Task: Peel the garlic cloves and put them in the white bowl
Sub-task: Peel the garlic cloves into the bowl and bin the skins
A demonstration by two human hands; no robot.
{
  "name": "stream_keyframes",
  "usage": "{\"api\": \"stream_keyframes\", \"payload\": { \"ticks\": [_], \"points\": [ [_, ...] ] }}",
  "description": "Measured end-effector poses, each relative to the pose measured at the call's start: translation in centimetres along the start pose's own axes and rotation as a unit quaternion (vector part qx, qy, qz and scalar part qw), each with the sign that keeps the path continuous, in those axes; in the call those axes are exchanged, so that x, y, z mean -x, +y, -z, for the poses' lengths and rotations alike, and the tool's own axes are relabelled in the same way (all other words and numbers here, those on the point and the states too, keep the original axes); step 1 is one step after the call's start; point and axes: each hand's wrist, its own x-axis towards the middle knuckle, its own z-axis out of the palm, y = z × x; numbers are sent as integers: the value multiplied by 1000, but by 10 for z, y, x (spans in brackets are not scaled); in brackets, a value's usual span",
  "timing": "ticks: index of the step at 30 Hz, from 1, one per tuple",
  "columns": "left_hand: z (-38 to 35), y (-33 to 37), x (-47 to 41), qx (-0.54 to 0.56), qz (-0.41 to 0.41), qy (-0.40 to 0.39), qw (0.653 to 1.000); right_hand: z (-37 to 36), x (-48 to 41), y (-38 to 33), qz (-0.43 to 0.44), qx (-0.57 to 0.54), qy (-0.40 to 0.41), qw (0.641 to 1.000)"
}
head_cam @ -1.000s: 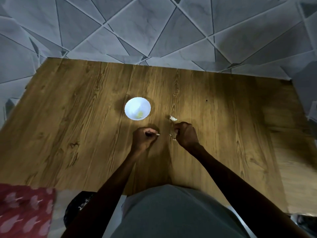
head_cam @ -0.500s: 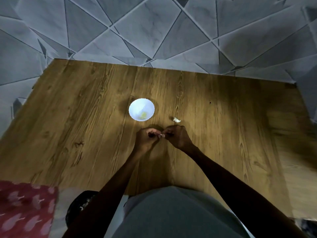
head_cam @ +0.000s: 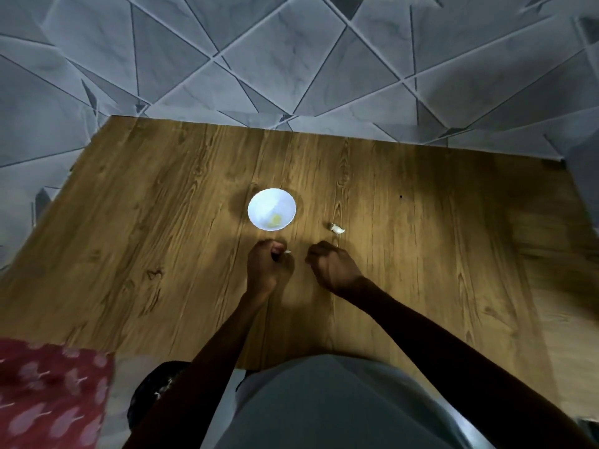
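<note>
My left hand [head_cam: 269, 267] is curled round a small garlic clove [head_cam: 287, 252]. Only its pale tip shows past my fingers, just on my side of the small round white bowl [head_cam: 265, 202]. My right hand [head_cam: 334, 270] sits beside it, a little apart. Its fingers are bent in, but I cannot tell whether they pinch a scrap of skin or nothing at all.

A yellowish peeled clove [head_cam: 275, 218] lies inside the bowl. One more pale clove in its skin [head_cam: 337, 228] lies on the brown wood-grain table [head_cam: 162, 254], to the right of the bowl and apart from it.

I judge the clove to weigh almost nothing, firm inside with a dry, papery skin that tears easily. Once bare it will likely be slick and a bit sticky. I would hold it across its fat middle with the left fingers and catch the loose skin at the pointed tip with the right nails. Too hard a squeeze could shoot it out.
</note>
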Motion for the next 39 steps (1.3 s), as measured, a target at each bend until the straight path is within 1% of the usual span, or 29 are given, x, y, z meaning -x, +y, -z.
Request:
{"api": "stream_keyframes", "payload": {
  "ticks": [2,4,8,10,12,14,17,18,19,22,23,25,29,32,35,39],
  "points": [
    [1,3,4,1,-4,6,1000,3,14,8,13,36,-14,999],
    [0,4,8,-4,-12,16,1000,11,26,17,-1,51,-29,998],
    [-6,8,16,16,-25,20,999,25,25,24,-98,26,-23,995],
    [-10,14,20,43,-22,13,999,26,18,25,-141,39,-17,989],
    [-11,21,24,64,-18,3,998,21,16,20,-164,57,-24,984],
    [-11,26,27,77,-15,-3,997,16,24,13,-161,60,-30,985],
    [-7,27,32,93,-2,0,996,18,44,4,-113,54,-34,992],
    [-6,26,33,94,2,-1,996,20,49,5,-103,36,-27,994],
    [-6,24,35,96,5,-2,995,23,51,6,-114,3,-19,993],
    [-6,20,41,106,8,-4,994,31,55,18,-230,-79,29,969],
    [-5,20,44,111,10,-2,994,32,58,20,-267,-81,33,960],
    [-5,21,48,121,13,-3,993,30,64,18,-301,-62,24,951],
    [-8,21,54,127,14,-14,992,17,61,1,-307,-59,23,950],
    [-6,21,58,119,23,-12,993,14,46,-7,-286,-68,26,955],
    [-3,20,59,123,29,-10,992,20,40,-6,-247,-78,21,966],
    [1,18,63,127,46,-8,991,28,47,8,-158,-64,0,985]
  ]
}}
